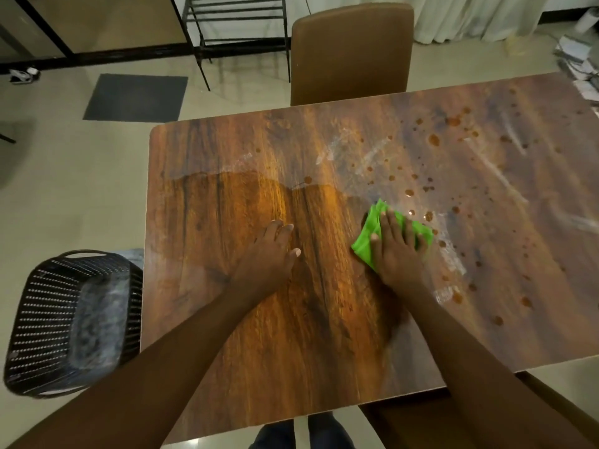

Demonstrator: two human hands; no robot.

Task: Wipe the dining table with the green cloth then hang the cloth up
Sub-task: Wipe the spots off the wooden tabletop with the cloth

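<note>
Right hand [397, 251]: flat on the green cloth [369, 234], fingers straight and spread; pressing it to the wood, likely for full contact on the stroke.
Left hand [272, 251]: open, palm down on bare tabletop just beside; probably bracing the lean across.
Green cloth: bunched under the right palm, mid-table, right at the edge between wet sheen and spatter.
Dining table [259, 335]: near-left part glossy, spotless-looking; far-right part streaked, dotted with brown drops [433, 140].
Progress: roughly half wiped, by the look; hanging not yet begun.
Next: push rightward into the drops; firm pressure called for, else smears.
Rack [240, 27]: beyond the chair [350, 53]; possible hanging spot, cannot tell.
</note>
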